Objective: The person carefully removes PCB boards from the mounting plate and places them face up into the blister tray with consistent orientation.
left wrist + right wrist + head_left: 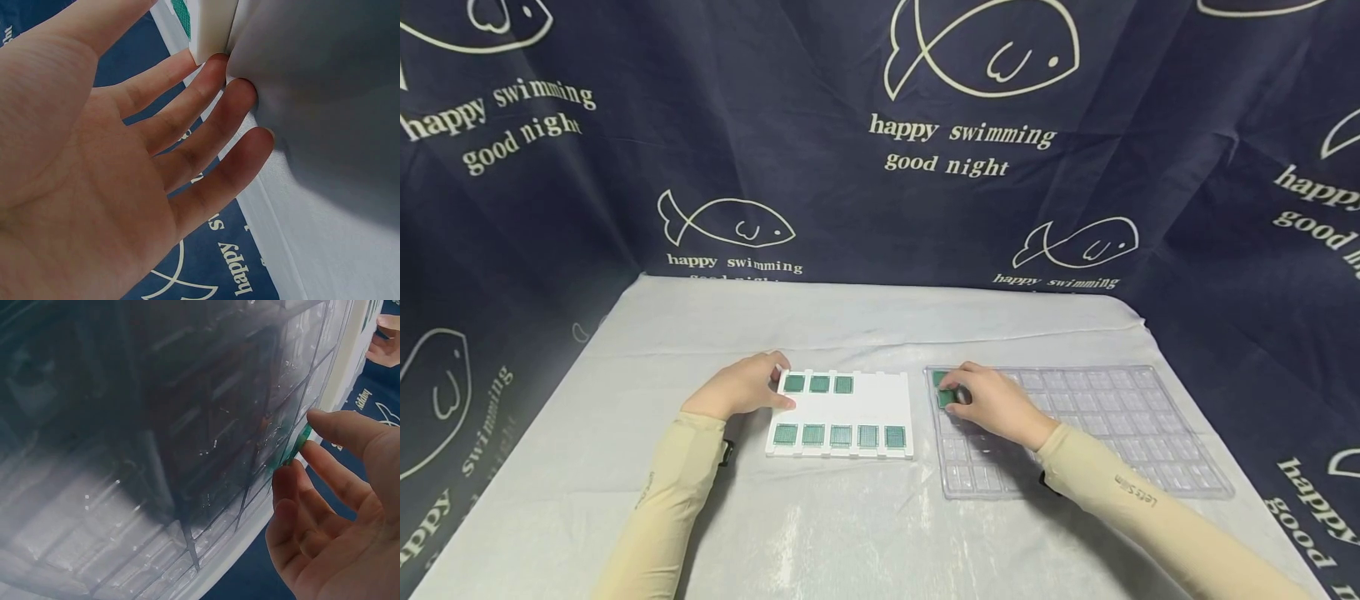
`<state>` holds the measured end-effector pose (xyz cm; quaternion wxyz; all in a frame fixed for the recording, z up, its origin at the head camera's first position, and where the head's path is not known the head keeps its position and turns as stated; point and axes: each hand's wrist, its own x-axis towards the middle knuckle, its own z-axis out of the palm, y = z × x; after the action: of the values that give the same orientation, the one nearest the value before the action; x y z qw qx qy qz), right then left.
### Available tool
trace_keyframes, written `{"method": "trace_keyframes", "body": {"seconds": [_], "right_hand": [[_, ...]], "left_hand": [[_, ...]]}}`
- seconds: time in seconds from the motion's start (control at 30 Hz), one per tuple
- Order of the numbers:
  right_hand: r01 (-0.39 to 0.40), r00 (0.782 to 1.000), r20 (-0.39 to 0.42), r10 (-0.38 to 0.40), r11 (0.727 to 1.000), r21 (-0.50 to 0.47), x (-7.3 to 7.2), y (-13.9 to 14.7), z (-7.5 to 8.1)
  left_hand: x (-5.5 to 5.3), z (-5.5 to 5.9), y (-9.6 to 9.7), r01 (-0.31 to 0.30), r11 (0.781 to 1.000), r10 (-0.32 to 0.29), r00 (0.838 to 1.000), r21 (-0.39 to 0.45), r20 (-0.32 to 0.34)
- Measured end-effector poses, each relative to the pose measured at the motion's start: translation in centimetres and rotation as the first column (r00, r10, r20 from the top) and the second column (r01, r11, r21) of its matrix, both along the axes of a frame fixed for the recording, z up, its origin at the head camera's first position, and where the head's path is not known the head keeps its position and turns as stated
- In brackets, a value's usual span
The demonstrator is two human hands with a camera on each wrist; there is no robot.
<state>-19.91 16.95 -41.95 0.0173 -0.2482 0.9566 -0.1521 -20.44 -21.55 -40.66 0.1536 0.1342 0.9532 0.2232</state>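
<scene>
Right hand [1000, 407] pinches a chip [946, 399] at the tray's corner while left hand [741, 386] holds the board

A dark blue curtain [850, 167] hangs behind a white-covered table [850, 533]. On it, to the right, lies the clear tray [1105, 429], divided into small pockets. It looks light, and nothing holds it down, so a brush from the right forearm across it could make it slide.

The white board [842, 407] lies just left of the tray. The left hand grips its left edge, thumb on top and fingertips at the side; a jerk there could knock its chips out of line.

The right hand grasps the chip by its edges between thumb and fingers, at the tray's far left corner. So slim a hold could let it slip or flip, and a second chip [939, 379] right beside it could be nudged.

The held chip is thin, green and square-looking, standing tilted in the right wrist view. Eight chips [868, 436] on the board, three in the far row and five in the near, show a fine pale grid on green.
</scene>
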Motion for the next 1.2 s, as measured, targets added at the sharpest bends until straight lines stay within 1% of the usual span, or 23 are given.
{"method": "trace_keyframes", "body": {"seconds": [0.4,0.67,1.2], "right_hand": [[0.002,1.000,-0.010,-0.002,1.000,0.002,0.00,0.06,-0.22],[0.003,1.000,-0.011,-0.003,1.000,-0.003,0.03,0.09,-0.27],[0.018,1.000,0.000,-0.018,1.000,-0.005,0.02,0.08,-0.43]], "left_hand": [[-0.05,-0.12,0.05,-0.010,1.000,0.010,1.000,0.004,0.006],[0.06,0.04,0.13,-0.015,1.000,0.015,1.000,0.006,0.019],[0.03,-0.02,0.12,-0.014,1.000,0.014,1.000,0.005,0.014]]}}
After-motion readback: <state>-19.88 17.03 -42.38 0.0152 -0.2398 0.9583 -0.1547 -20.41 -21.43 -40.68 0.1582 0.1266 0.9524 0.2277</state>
